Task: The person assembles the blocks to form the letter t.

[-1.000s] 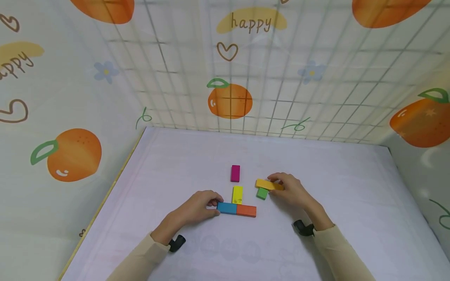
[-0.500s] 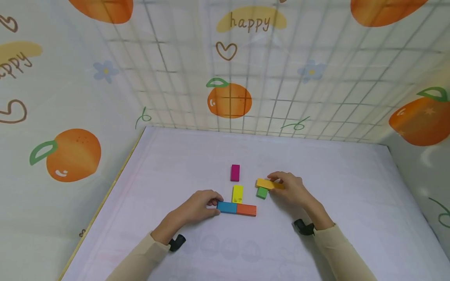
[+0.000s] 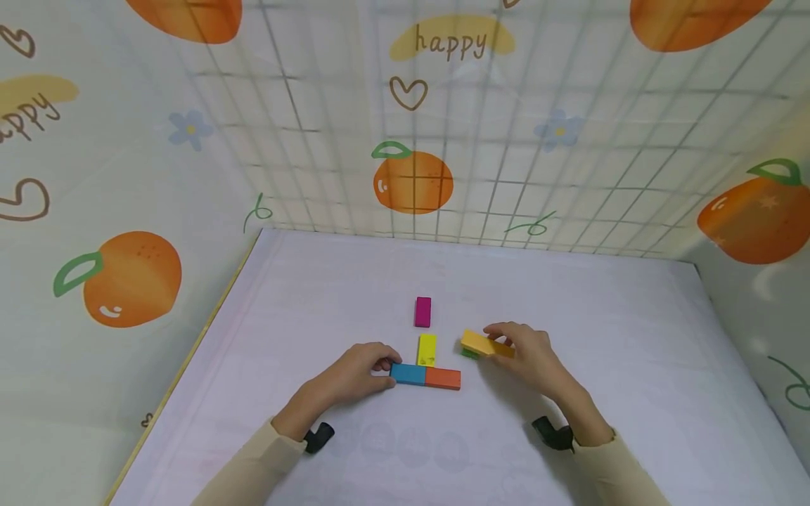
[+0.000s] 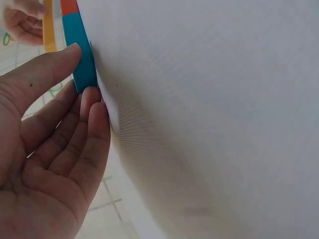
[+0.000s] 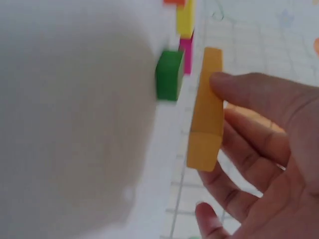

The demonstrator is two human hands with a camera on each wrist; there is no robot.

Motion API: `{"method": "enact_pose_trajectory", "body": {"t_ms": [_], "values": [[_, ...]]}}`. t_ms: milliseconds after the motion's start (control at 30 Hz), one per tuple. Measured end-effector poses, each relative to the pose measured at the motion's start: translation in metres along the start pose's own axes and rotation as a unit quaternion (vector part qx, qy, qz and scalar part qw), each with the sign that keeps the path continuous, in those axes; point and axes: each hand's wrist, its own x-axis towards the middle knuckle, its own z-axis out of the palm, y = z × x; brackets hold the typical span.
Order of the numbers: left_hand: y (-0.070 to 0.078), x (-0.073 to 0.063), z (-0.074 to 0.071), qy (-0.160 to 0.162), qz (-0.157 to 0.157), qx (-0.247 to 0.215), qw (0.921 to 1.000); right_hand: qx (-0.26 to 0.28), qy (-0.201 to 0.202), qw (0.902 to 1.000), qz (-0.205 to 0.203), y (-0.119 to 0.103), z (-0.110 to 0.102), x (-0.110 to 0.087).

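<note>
My left hand (image 3: 356, 372) pinches the left end of a blue block (image 3: 408, 374), thumb on the near side. A red-orange block (image 3: 443, 379) lies end to end with it. Between thumb and fingers, my right hand (image 3: 530, 353) holds a long amber block (image 3: 482, 344). In the right wrist view that amber block (image 5: 207, 109) is raised off the table, with a gap between it and the small green block (image 5: 168, 75). From the head view it covers most of the green block (image 3: 469, 354).
A yellow block (image 3: 427, 350) stretches back from the blue and red-orange row. Behind it lies a magenta block (image 3: 422, 312). The white table (image 3: 329, 281) meets patterned cloth walls at the back and sides. A black wrist strap piece (image 3: 553, 433) hangs by the right sleeve.
My right hand has lifted the amber block and brought it nearer, over the green block, which it formerly sat behind. The left hand and the other blocks have stayed put.
</note>
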Motion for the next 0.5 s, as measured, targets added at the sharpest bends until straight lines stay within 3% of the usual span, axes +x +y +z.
{"method": "enact_pose_trajectory", "body": {"t_ms": [500], "values": [[0.001, -0.001, -0.001, -0.003, -0.001, 0.002, 1.0, -0.008, 0.029, 0.9994, 0.017, -0.055, 0.023, -0.035]]}}
